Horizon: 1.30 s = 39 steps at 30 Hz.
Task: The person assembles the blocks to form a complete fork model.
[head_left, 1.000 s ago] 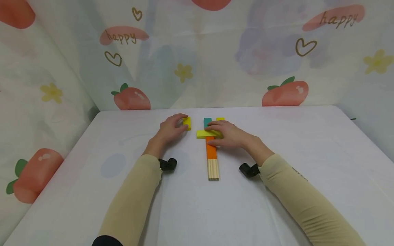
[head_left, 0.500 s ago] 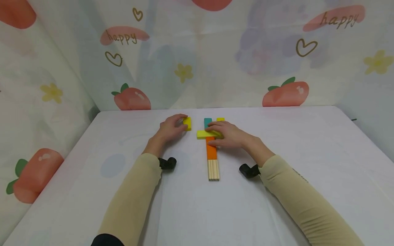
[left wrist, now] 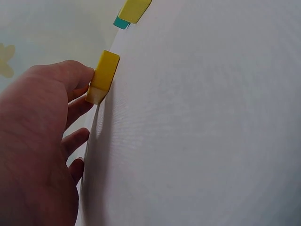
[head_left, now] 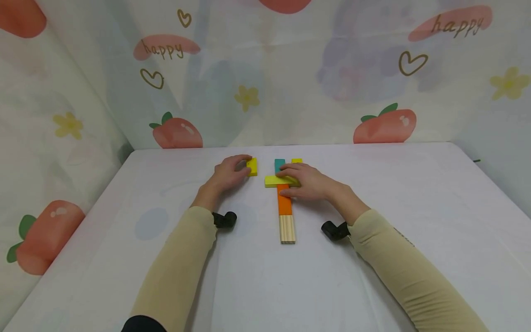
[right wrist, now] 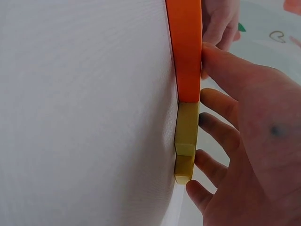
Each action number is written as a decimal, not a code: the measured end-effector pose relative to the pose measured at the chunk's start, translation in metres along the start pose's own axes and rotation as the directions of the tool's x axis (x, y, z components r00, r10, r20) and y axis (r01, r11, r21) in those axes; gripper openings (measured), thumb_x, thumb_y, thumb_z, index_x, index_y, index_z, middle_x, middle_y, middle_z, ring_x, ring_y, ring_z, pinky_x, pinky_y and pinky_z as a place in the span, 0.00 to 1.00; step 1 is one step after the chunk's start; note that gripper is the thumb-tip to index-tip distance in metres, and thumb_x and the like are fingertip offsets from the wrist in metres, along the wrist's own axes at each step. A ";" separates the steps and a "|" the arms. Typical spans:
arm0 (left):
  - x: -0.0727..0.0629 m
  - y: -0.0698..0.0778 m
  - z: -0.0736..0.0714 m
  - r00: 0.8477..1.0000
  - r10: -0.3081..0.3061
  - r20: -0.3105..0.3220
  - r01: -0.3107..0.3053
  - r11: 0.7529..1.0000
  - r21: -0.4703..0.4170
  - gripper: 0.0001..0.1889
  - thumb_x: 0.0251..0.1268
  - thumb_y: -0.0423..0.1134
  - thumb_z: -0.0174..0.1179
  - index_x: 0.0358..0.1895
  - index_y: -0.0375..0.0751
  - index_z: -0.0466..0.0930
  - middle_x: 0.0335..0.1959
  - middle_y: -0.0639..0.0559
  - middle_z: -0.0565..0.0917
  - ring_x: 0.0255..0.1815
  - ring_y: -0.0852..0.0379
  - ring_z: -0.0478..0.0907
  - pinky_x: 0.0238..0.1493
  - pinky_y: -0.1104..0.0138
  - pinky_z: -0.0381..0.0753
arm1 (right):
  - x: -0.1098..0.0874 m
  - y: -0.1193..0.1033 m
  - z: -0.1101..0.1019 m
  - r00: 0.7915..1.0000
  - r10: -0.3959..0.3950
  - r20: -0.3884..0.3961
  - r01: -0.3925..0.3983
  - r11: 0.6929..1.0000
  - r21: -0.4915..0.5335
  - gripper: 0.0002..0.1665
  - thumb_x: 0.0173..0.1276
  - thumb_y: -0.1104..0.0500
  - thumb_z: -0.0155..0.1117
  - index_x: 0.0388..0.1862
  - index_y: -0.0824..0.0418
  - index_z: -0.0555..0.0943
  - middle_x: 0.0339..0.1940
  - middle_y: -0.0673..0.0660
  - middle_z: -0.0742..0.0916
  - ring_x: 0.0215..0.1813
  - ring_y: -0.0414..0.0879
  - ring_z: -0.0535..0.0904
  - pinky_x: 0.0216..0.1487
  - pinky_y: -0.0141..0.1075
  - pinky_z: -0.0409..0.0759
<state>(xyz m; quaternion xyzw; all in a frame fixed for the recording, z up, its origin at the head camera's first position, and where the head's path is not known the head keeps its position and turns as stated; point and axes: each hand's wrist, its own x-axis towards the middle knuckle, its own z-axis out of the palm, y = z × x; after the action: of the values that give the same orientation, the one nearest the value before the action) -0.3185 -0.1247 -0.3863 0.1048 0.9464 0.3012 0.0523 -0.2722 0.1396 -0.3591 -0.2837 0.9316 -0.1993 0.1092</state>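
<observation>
Near the far edge, my left hand (head_left: 229,174) touches a small yellow block (head_left: 252,167) with thumb and forefinger at its left side. In the left wrist view the other fingers hang loosely curved beside it. My right hand (head_left: 309,181) lies over a row of blocks, its thumb against an orange block (head_left: 285,201) and its fingers over a yellow-green block (head_left: 272,181) set crosswise. Beyond that lie a teal block (head_left: 280,164) and another yellow block (head_left: 297,160), partly hidden by the hand. A plain wooden block (head_left: 287,229) meets the orange one's near end.
The blocks lie on a white-covered table (head_left: 249,286). A patterned cloth (head_left: 290,69) stands behind the table's far edge and along its left side. Black cameras (head_left: 225,220) sit at both wrists, just above the surface.
The left thumb has drawn back slightly to the left, uncovering more of the small yellow block. The right hand and the blocks stay where they were.
</observation>
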 end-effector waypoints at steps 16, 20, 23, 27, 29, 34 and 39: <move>0.000 0.005 0.002 1.000 0.008 0.020 -0.009 1.000 0.012 0.25 0.77 0.48 0.55 0.74 0.53 0.71 0.77 0.51 0.69 0.79 0.47 0.60 0.79 0.44 0.48 | 0.000 0.000 0.001 1.000 0.015 0.008 -0.015 1.000 0.001 0.34 0.74 0.44 0.64 0.74 0.56 0.74 0.80 0.60 0.68 0.81 0.62 0.57 0.78 0.59 0.57; 0.000 0.008 0.002 0.999 0.031 0.025 -0.032 0.999 0.021 0.25 0.76 0.47 0.55 0.73 0.52 0.72 0.76 0.51 0.71 0.78 0.48 0.61 0.78 0.45 0.48 | 0.000 0.000 0.000 1.000 0.014 0.010 -0.014 1.000 0.004 0.34 0.73 0.44 0.64 0.74 0.56 0.74 0.80 0.60 0.67 0.81 0.62 0.57 0.79 0.59 0.57; 0.000 0.011 0.002 0.999 0.040 0.034 -0.041 0.999 0.022 0.25 0.76 0.47 0.56 0.73 0.51 0.72 0.75 0.51 0.71 0.78 0.48 0.61 0.78 0.45 0.48 | -0.001 0.000 0.000 1.000 0.012 0.009 -0.012 1.000 0.007 0.34 0.73 0.44 0.64 0.74 0.56 0.74 0.80 0.60 0.67 0.81 0.62 0.57 0.79 0.58 0.56; -0.001 0.015 0.001 0.998 0.053 0.043 -0.054 0.998 0.033 0.25 0.76 0.47 0.56 0.73 0.51 0.72 0.75 0.51 0.71 0.78 0.48 0.61 0.77 0.45 0.48 | -0.002 0.000 0.000 1.000 0.007 0.006 -0.007 1.000 0.010 0.34 0.73 0.44 0.64 0.74 0.56 0.74 0.80 0.60 0.67 0.81 0.62 0.57 0.79 0.59 0.57; -0.001 0.017 0.002 0.997 0.059 0.047 -0.060 0.997 0.039 0.25 0.76 0.48 0.56 0.73 0.51 0.72 0.75 0.51 0.71 0.78 0.48 0.61 0.78 0.45 0.48 | -0.002 0.000 0.000 1.000 0.008 0.006 -0.008 1.000 0.012 0.34 0.73 0.44 0.65 0.74 0.56 0.74 0.80 0.60 0.67 0.81 0.62 0.57 0.79 0.59 0.57; 0.000 0.019 0.004 0.996 0.073 0.053 -0.075 0.996 0.048 0.25 0.76 0.49 0.56 0.72 0.51 0.72 0.75 0.51 0.71 0.77 0.47 0.61 0.78 0.44 0.47 | -0.001 0.001 -0.001 1.000 0.005 0.006 -0.005 1.000 0.005 0.35 0.73 0.45 0.65 0.74 0.56 0.73 0.80 0.60 0.67 0.81 0.62 0.56 0.79 0.60 0.56; 0.002 0.019 0.006 0.995 0.081 0.053 -0.084 0.995 0.054 0.25 0.77 0.49 0.56 0.73 0.52 0.72 0.75 0.52 0.72 0.78 0.47 0.61 0.78 0.44 0.47 | 0.000 0.001 0.000 1.000 0.002 0.010 -0.002 1.000 0.002 0.35 0.74 0.45 0.64 0.74 0.57 0.73 0.81 0.61 0.67 0.81 0.62 0.56 0.79 0.59 0.55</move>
<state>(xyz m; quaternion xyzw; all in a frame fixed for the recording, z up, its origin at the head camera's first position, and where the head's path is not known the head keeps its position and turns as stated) -0.3165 -0.1061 -0.3805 0.1527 0.9477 0.2735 0.0610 -0.2725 0.1403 -0.3590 -0.2835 0.9312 -0.1986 0.1143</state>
